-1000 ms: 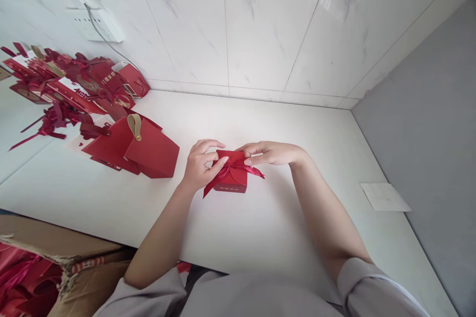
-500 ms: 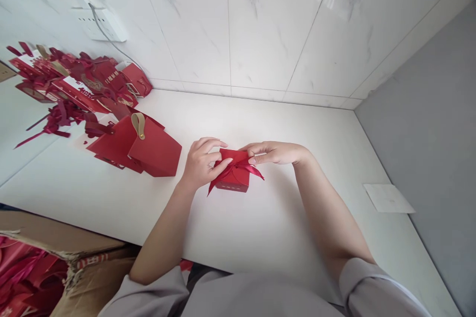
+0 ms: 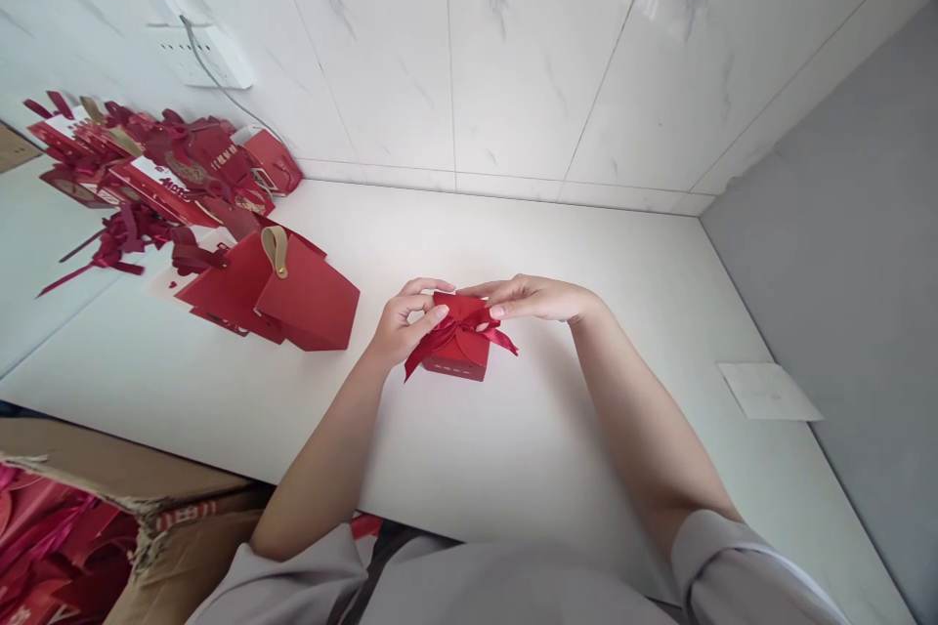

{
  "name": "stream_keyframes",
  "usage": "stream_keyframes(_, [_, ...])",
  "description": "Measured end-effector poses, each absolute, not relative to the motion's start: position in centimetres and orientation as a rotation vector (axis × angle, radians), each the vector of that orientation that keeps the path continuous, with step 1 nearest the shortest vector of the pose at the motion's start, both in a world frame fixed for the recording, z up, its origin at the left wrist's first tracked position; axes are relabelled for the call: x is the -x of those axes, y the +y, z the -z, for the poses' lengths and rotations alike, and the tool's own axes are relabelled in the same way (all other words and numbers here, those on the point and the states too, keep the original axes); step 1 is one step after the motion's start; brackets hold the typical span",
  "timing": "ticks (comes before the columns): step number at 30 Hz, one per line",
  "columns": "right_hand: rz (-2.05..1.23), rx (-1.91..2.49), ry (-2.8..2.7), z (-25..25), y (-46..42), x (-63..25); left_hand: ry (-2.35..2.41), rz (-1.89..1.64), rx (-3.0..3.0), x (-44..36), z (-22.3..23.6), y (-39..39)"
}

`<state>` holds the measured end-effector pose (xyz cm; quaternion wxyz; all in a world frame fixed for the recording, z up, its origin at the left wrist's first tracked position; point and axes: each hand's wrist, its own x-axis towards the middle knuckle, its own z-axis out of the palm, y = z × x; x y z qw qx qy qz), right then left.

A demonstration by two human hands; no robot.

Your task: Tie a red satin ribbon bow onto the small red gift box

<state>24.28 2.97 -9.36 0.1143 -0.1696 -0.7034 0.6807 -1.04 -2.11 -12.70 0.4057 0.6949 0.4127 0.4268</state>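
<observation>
A small red gift box (image 3: 463,361) stands on the white table, with light lettering low on its near side. A shiny red ribbon (image 3: 469,322) is tied in a bow across its top, its two tails hanging out to the left and right. My left hand (image 3: 405,317) is at the box's left side, thumb and finger closed on the left part of the bow. From the right, my right hand (image 3: 533,298) has its thumb on the bow's right loop, its fingers reaching behind the box. The far fingertips are partly hidden.
Several red gift boxes (image 3: 212,151) crowd the table's left back. A larger red box (image 3: 312,298) with a beige strap stands nearer. A torn cardboard carton (image 3: 197,542) full of red items is at lower left. A white sheet (image 3: 769,391) lies at right; tiled wall (image 3: 513,68) behind.
My left thumb has moved slightly up and left along the bow. The bow's loops stand a little fuller, and my right hand has shifted slightly left.
</observation>
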Motion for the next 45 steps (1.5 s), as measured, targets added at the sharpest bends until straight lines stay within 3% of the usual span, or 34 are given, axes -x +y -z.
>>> stream_keyframes(29, [-2.039, 0.570, -2.108, 9.6, 2.8, -24.1, 1.339, -1.112, -2.690, 2.3, 11.6, -1.9])
stream_keyframes(33, [-2.026, 0.591, -2.130, 9.4, 2.7, -24.1, 1.337, -1.051, -2.596, 2.2, 11.4, -2.0])
stream_keyframes(40, [-1.821, 0.739, -2.106, 8.7, 2.2, -24.1, 1.209, -0.903, -1.828, 1.4, 11.7, -2.3])
stream_keyframes(45, [-1.771, 0.894, -2.094, 9.0, 2.2, -23.5, 1.259, -0.934, -1.752, 0.9, 12.0, -2.4])
